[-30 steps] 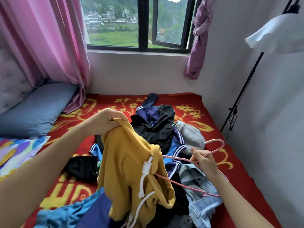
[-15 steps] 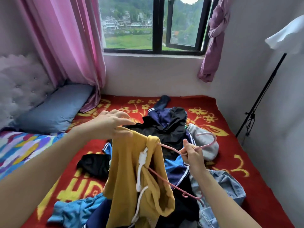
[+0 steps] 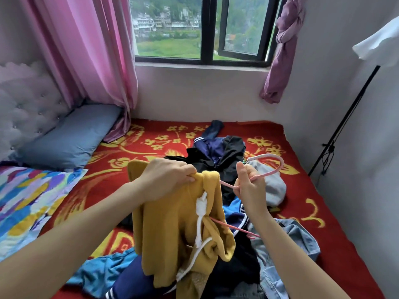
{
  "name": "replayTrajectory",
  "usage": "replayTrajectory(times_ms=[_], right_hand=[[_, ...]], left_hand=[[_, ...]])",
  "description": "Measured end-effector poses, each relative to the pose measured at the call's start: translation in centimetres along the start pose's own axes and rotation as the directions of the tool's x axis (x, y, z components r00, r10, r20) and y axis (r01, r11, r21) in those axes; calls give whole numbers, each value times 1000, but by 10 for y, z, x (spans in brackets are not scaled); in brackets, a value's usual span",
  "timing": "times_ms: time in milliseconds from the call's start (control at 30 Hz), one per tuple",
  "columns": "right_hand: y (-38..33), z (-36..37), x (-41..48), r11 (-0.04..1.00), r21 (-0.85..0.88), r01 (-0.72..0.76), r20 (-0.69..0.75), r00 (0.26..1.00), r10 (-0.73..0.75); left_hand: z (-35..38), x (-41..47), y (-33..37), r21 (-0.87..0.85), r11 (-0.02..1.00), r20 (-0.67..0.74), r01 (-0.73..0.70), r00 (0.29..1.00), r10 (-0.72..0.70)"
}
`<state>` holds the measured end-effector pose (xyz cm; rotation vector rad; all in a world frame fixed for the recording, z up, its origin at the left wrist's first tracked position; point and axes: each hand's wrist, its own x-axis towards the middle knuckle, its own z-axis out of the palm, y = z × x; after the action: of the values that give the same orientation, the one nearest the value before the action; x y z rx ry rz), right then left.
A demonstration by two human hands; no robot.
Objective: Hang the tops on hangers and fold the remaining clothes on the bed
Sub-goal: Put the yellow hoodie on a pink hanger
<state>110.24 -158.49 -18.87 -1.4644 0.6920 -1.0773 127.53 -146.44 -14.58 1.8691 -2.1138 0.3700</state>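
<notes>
Above the red floral bed [image 3: 306,212], the left hand [image 3: 168,180] grips the mustard-yellow hooded top [image 3: 172,229] at its neck. The right hand [image 3: 248,188] grips the thin pink plastic hanger [image 3: 267,156], partly threaded inside the top. Judgement: this top is not yet hung, and the heap of dark and denim clothes [image 3: 231,147] lies unfolded on the bed.

Up on the left, a pink curtain [image 3: 90,52] hangs full length, its hem touching the far end of a blue-grey pillow [image 3: 69,137]. That pillow leans against a pale tufted headboard [image 3: 28,104]. Nearer the camera lies a cloth splashed with blue, yellow and purple [image 3: 28,195]. Straight ahead, a black-framed window [image 3: 207,29], right pane [image 3: 241,24] swung open; beyond it are hillside buildings [image 3: 164,20] above a green field [image 3: 168,46]. A purple curtain [image 3: 285,39], tied in a knot, dangles at the window's right edge. Far right, a thin black stand [image 3: 345,119] slants up the wall to a white shade [image 3: 380,44], with a cable [image 3: 327,154] bunched on the pole.
</notes>
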Motion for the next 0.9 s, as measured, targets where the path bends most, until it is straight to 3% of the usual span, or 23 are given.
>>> replayTrajectory(times_ms=[133, 233, 300, 333, 367, 400, 433, 467, 500, 567, 600, 667, 800, 900], right_hand=[[-17, 20, -5, 986, -89, 139, 49, 990, -135], [-30, 30, 9, 972, -169, 162, 87, 985, -149], [-36, 26, 13, 903, -308, 301, 52, 953, -299], [-35, 20, 13, 815, -384, 435, 5, 883, -469], [-31, 12, 10, 707, -424, 567, -34, 770, -638], [-26, 5, 6, 606, -417, 678, -39, 652, -757], [-16, -1, -1, 544, -375, 751, -12, 583, -813], [-3, -5, -8, 549, -326, 770, 33, 589, -807], [11, -8, -15, 622, -285, 729, 88, 666, -741], [31, -7, -20, 840, -248, 483, 178, 875, -450], [36, -4, -21, 918, -217, 331, 232, 931, -281], [40, 4, -16, 987, -104, 124, 351, 933, -80], [29, 27, -1, 997, 69, 28, 485, 873, -58], [27, 37, 15, 995, 11, -98, 584, 808, 73]], left_hand=[[-3, 8, 18, -57, 998, -6, -28, 1000, 28], [-9, 12, 17, -37, 999, -39, -20, 999, 19], [-15, 12, 7, -87, 996, -80, 33, 996, -40], [-18, 11, 1, -122, 989, -112, 89, 988, -103], [-22, 9, -5, -157, 976, -147, 151, 974, -175], [-28, 7, -12, -189, 959, -175, 210, 954, -243], [-33, 5, -18, -224, 941, -203, 255, 932, -301], [-38, 2, -23, -267, 918, -220, 293, 909, -354], [-44, 1, -25, -307, 896, -231, 320, 889, -396], [-53, 1, -26, -373, 866, -230, 334, 871, -434], [-57, 2, -24, -402, 855, -229, 329, 868, -441], [-62, 2, -21, -451, 837, -238, 309, 862, -447], [-72, 1, -18, -510, 813, -262, 281, 849, -458], [-75, -3, -19, -551, 791, -266, 265, 843, -467]])
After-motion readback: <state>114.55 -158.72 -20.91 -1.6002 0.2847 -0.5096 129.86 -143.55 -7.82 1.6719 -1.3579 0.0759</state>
